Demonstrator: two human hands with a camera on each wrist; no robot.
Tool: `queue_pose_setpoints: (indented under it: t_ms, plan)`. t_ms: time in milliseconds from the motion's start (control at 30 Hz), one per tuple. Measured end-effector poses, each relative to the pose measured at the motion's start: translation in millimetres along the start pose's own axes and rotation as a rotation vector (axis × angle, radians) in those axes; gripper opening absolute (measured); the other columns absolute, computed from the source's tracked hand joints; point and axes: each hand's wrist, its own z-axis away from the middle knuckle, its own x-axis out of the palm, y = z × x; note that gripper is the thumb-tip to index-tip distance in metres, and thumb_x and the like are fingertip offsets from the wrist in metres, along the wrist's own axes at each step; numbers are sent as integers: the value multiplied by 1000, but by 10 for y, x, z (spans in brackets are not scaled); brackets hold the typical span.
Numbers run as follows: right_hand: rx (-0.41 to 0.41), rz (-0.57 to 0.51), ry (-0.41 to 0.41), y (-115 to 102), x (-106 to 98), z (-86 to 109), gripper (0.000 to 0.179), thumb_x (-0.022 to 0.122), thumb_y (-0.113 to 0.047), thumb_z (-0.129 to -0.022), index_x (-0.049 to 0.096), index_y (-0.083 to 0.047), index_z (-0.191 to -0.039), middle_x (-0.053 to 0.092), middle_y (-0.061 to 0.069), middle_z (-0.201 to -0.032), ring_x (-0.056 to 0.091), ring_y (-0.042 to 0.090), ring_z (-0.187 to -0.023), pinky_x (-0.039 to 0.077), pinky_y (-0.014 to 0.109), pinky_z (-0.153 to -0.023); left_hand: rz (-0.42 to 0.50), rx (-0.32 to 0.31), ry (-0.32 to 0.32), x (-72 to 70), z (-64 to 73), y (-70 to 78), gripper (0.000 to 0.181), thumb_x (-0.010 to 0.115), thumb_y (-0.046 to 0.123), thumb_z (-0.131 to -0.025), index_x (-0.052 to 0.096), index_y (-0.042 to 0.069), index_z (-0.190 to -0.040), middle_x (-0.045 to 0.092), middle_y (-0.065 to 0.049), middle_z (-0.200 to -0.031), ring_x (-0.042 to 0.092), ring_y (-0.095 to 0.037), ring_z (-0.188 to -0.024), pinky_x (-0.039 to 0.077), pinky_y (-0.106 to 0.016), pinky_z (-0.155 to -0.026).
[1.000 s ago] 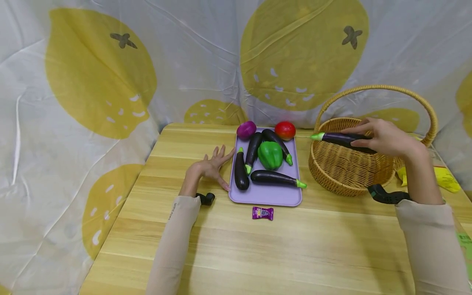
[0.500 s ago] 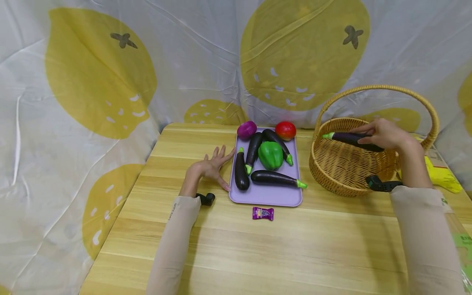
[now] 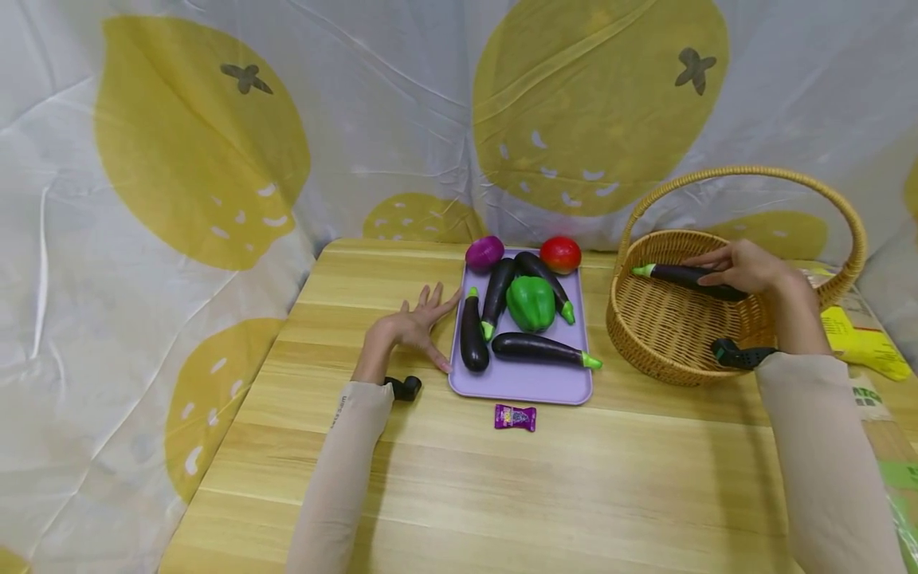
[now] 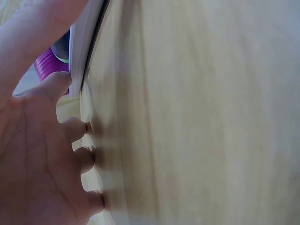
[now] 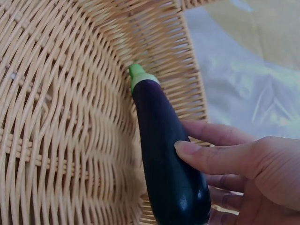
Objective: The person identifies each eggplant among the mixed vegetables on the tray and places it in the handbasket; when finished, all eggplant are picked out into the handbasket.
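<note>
- A narrow lane parts the tray (image 3: 519,387) and basket (image 3: 649,351); a stem (image 3: 591,361) juts into it.
- A hand could pass over the tray's front, above the sweet (image 3: 515,418).
- Left hand (image 3: 407,328) blocks the tray's left.
- Handle (image 3: 746,171) arches over the basket; right hand (image 3: 746,268) and eggplant (image 3: 681,276) crowd its rear.
- Curtain (image 3: 402,119) bounds the back.

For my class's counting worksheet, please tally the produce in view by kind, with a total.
Eggplants: 5
Green bell pepper: 1
Purple onion: 1
Red fruit, exact kind unclear: 1
Total: 8
</note>
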Motion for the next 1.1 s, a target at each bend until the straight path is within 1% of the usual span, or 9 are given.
queue_pose_setpoints:
  t_ms: [267,333,400,433,533,767,867,1000,1100]
  plan:
    - [21,-2,1,83,34,-6,45,67,-12,-100,58,4,-141,52,39,-143,23,9,-52,36,28,-56,-2,-1,3,4,-7,17,142,95,43,-71,-10,30,-166,-28,-16,-170,-30,-37,-157,-16,-66,-125]
    - [14,4,2,94,39,-15,44,67,-10,-100,59,4,-140,53,38,-142,37,15,-54,40,26,-60,-2,-4,3,1,-1,23,142,95,43,-71,-10,30,-166,-28,-16,-170,-30,-37,-157,-16,-66,-125]
    - [17,6,1,102,47,-22,44,68,-8,-99,59,4,-140,55,38,-141,60,30,-68,50,26,-65,0,-3,3,-2,3,28,142,95,43,-70,-10,31,-166,-28,-16,-170,-30,-37,-157,-16,-66,-125]
    - [16,10,-1,110,49,-25,43,68,-7,-98,60,4,-139,56,38,-140,67,40,-84,52,25,-67,2,-2,4,-4,4,31,142,95,43,-70,-10,31,-166,-28,-16,-170,-30,-37,-157,-16,-66,-125]
    - [19,14,-6,126,51,-24,43,69,-5,-97,61,5,-138,59,39,-136,57,56,-124,57,23,-73,2,5,1,-9,1,34,143,95,43,-70,-10,30,-166,-28,-17,-170,-30,-37,-157,-16,-67,-125]
    - [51,1,-10,122,47,-26,43,69,-8,-98,61,2,-139,59,39,-136,55,57,-125,52,21,-69,-4,2,-1,-9,-13,11,142,95,43,-71,-10,31,-166,-29,-16,-170,-30,-37,-157,-16,-65,-126]
    - [59,1,-10,111,52,-38,43,69,-9,-98,60,3,-139,58,38,-136,55,57,-124,54,27,-70,3,1,0,-8,-7,3,142,95,43,-70,-10,31,-166,-29,-16,-170,-31,-37,-157,-17,-66,-125]
    - [46,-16,0,73,56,-53,46,71,-10,-97,59,4,-140,56,38,-139,55,57,-125,61,42,-83,12,5,-2,-4,-4,-1,142,95,43,-70,-10,31,-166,-29,-17,-169,-31,-37,-156,-17,-67,-125]
    - [21,-26,9,-16,26,-53,51,71,-13,-98,57,4,-143,53,36,-144,67,43,-93,60,39,-80,12,4,-3,0,-2,-2,142,95,43,-70,-10,30,-166,-29,-17,-169,-31,-38,-156,-17,-67,-125]
